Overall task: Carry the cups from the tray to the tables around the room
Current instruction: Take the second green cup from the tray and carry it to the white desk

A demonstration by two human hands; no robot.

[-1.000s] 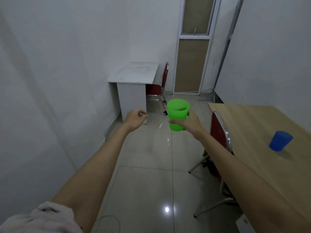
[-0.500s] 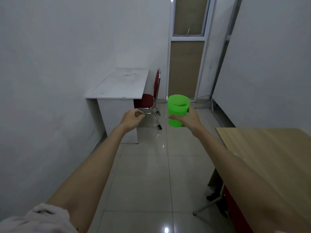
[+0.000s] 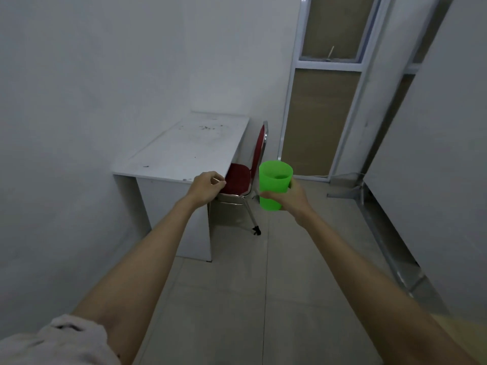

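Green translucent plastic cup (image 3: 274, 185), tapered and upright, is carried in the air in front of the person, above the pale tiled floor (image 3: 263, 285) and just right of the red padded chair with chrome legs (image 3: 243, 180). The right hand (image 3: 290, 197) is its grip: fingers wrapped round the lower half, thumb across the near side, pinching the cup firmly. The left hand (image 3: 207, 187) is curled into a loose fist with nothing in it, hanging in front of the near corner of the white laminate counter (image 3: 189, 148) against the left wall.

That counter looks like the likely place for the cup, and its top is bare apart from dark specks and smudges. Several things could go wrong from here. Thin plastic may flex under a tight squeeze and pop out of the hand. Whether the cup holds any liquid cannot be told; if it does, a quick swing leftward could slop it over the rim. The chair is tucked beside the counter's right edge, so its back or a leg could catch an arm or foot on the approach. Setting the cup too close to the near edge would risk it being tipped to the floor.

No brand, label or writing can be read on the cup, the counter, the chair or the brown panelled door (image 3: 319, 122).
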